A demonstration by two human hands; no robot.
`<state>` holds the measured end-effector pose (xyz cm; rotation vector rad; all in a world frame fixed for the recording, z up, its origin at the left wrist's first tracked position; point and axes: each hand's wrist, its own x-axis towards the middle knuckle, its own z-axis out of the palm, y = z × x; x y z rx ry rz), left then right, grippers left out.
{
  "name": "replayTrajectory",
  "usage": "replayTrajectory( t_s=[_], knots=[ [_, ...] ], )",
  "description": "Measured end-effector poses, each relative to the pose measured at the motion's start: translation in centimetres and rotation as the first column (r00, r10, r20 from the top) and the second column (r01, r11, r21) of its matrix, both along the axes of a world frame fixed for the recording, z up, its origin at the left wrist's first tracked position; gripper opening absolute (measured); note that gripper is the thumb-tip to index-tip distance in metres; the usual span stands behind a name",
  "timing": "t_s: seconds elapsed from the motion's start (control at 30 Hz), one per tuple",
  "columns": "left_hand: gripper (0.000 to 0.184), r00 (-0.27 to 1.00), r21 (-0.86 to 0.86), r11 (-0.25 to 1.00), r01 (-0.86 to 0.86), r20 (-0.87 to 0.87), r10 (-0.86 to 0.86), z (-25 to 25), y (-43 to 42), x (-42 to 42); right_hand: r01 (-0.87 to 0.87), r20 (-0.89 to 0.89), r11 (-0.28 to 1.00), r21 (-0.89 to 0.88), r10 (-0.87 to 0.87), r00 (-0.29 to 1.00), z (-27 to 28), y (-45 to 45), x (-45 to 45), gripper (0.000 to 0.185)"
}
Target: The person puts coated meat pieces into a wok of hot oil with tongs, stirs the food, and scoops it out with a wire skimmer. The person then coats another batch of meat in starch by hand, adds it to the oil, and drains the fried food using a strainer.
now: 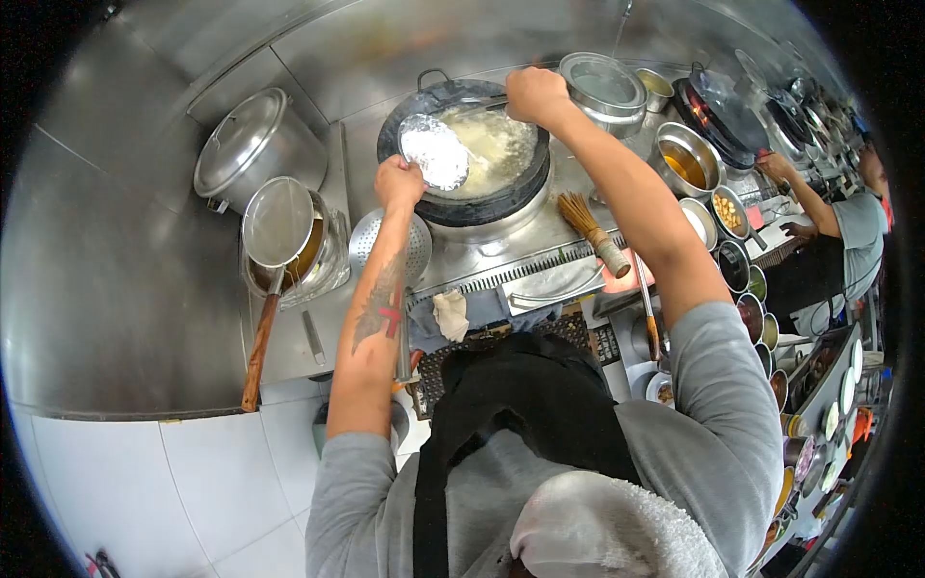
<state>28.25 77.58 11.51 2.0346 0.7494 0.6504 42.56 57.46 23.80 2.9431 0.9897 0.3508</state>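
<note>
- Far left: large silver lidded steel pot [260, 144] on the grey stainless-steel desk [289, 337], by the wall, apparently parked out of the way.
- Round fine-mesh strainer [277, 222] with brown wooden handle, resting on a metal pot of brown liquid [310, 249], probably so drips fall back; handle overhangs the desk edge.
- Round perforated metal skimmer [364, 239] near the wok, partly behind the forearm; presumably for quick reach.
- Left hand [399, 183]: fingers curled tight on the near edge of a shiny silver round dish [434, 151], held over the wok's left side, likely so spills land inside.
- Centre: round black metal wok [393, 123], pale bubbling liquid [501, 144] inside.
- Right hand [538, 96]: fist closed above the wok's far-right rim, seemingly around a thin metal handle [491, 100]; can't tell which tool.
- Tan bamboo brush [581, 214] right of the wok, bristles wokward, grip end nearer the person.
</note>
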Motion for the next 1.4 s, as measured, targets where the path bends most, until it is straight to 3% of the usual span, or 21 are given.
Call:
replayTrajectory(
  t_s=[0.03,0.17,0.23,0.4,0.5,0.57,0.73,0.87,1.0,1.07,1.13,1.3,1.4],
  knots=[
    [0.030,0.999,0.082,0.996,0.040,-0.016,-0.039,0.1,0.5,0.2,-0.035,-0.008,0.999,0.039,0.035,0.999,1.1,-0.8,-1.5,0.020],
    [0.029,0.989,0.003,0.989,0.146,-0.028,-0.146,0.3,1.0,0.2,-0.115,-0.004,0.993,0.010,0.115,0.993,-0.5,-1.0,-4.1,0.020],
    [0.025,0.979,-0.382,0.904,0.194,0.128,-0.156,-1.4,0.7,1.9,-0.095,-0.013,0.995,-0.015,0.095,0.995,-2.0,-0.2,-4.5,0.019],
    [0.010,1.000,-0.552,0.834,0.017,-0.012,-0.028,-3.5,-0.3,2.1,-0.031,0.075,0.998,-0.059,0.035,0.997,0.3,0.5,-4.6,0.020],
    [0.013,0.989,-0.481,0.874,-0.077,0.075,0.129,-4.3,0.0,1.0,-0.017,0.145,1.000,-0.003,0.017,0.989,4.2,0.2,-3.7,0.020],
    [0.015,0.988,-0.436,0.895,-0.095,0.068,0.138,-5.0,1.3,0.3,-0.001,0.163,0.999,0.051,-0.007,0.987,5.2,0.9,-2.3,0.019],
    [0.020,0.979,-0.320,0.937,-0.138,0.097,0.178,-3.9,1.4,-1.7,0.048,0.092,0.997,0.068,-0.054,0.994,1.3,5.4,1.4,0.019],
    [0.023,0.990,-0.300,0.950,-0.090,0.080,0.119,-2.4,0.6,-2.8,0.067,0.078,0.998,0.001,-0.067,0.995,-1.4,7.2,2.6,0.020],
    [0.027,0.990,-0.369,0.929,-0.006,0.129,0.058,-2.2,0.7,-1.8,0.039,0.055,0.999,-0.026,-0.037,0.998,2.1,4.4,-1.1,0.020],
    [0.028,0.992,-0.349,0.937,0.021,0.126,0.024,-2.3,1.0,-0.9,-0.063,0.053,0.997,-0.033,0.064,0.997,2.9,2.1,-3.3,0.019],
    [0.028,0.993,-0.329,0.943,0.053,0.119,-0.014,-2.6,1.3,0.0,-0.090,0.056,0.995,-0.034,0.092,0.994,1.5,0.1,-4.7,0.018],
    [0.025,0.969,-0.479,0.847,0.230,0.192,-0.155,-1.1,-0.8,1.6,-0.096,-0.008,0.993,-0.073,0.096,0.995,-2.3,-1.2,-8.2,0.017],
    [0.022,0.984,-0.458,0.872,0.169,0.131,-0.122,-1.1,-2.6,1.4,-0.089,0.026,0.995,-0.042,0.090,0.996,-3.7,-0.4,-6.6,0.018]
  ],
)
